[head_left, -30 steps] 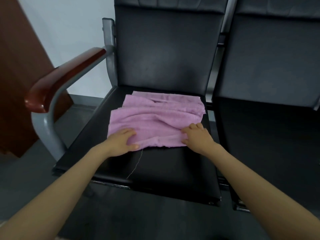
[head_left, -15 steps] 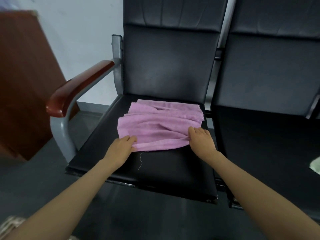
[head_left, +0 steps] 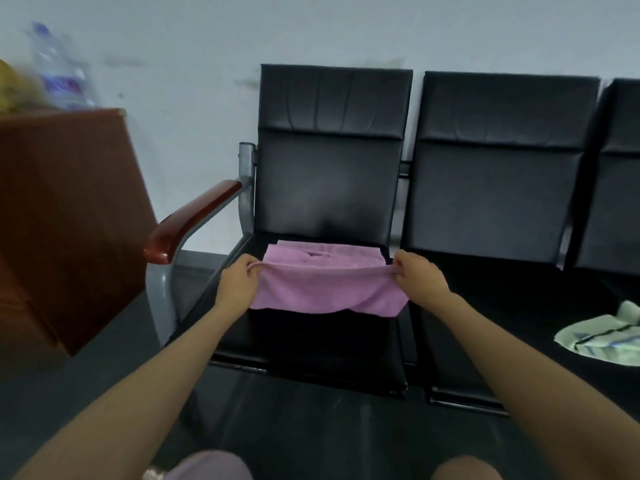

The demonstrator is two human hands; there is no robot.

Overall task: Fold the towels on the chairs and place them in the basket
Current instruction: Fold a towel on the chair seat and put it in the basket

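A pink towel (head_left: 325,289) hangs stretched between my two hands above the seat of the leftmost black chair (head_left: 329,188), its back part still lying on the seat. My left hand (head_left: 239,282) pinches the towel's left corner. At the right corner, my right hand (head_left: 419,280) pinches the cloth the same way. The lifted edge runs taut between them and the cloth sags below. A crumpled pale green striped towel (head_left: 602,334) lies on the seat of the chair to the right. No basket is in view.
The chairs stand in a row against a pale wall, the left one with a red-brown armrest (head_left: 192,220). A brown wooden cabinet (head_left: 59,216) stands at the left with a blurred plastic bottle (head_left: 59,67) on top. My knees show at the bottom edge.
Both hands went from resting on the towel's near edge to pinching its corners and lifting it off the seat. The camera pulled back and tilted up, bringing the green towel into view.
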